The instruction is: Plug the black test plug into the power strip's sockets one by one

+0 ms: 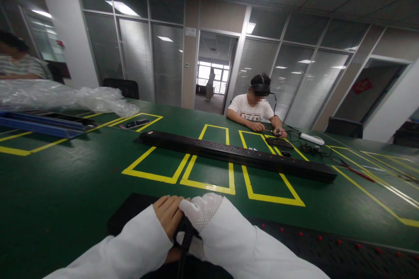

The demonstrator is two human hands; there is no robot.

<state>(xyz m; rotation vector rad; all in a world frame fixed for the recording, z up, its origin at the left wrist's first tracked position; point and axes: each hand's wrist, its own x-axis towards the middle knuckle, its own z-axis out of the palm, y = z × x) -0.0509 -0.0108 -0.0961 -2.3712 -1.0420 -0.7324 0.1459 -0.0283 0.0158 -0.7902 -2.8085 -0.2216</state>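
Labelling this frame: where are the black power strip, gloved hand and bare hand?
black power strip [237, 155]: head view, top face, midway
gloved right hand [201, 210]: head view, back of glove
bare left hand [168, 214]: head view, back of hand

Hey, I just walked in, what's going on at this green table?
The person wearing the camera has both hands together at the near edge. The bare left hand presses against the gloved right hand, which curls over a black cord. Beneath them lies a near power strip dotted with red. A long power strip lies across the green table. Opposite, a seated co-worker handles small parts.
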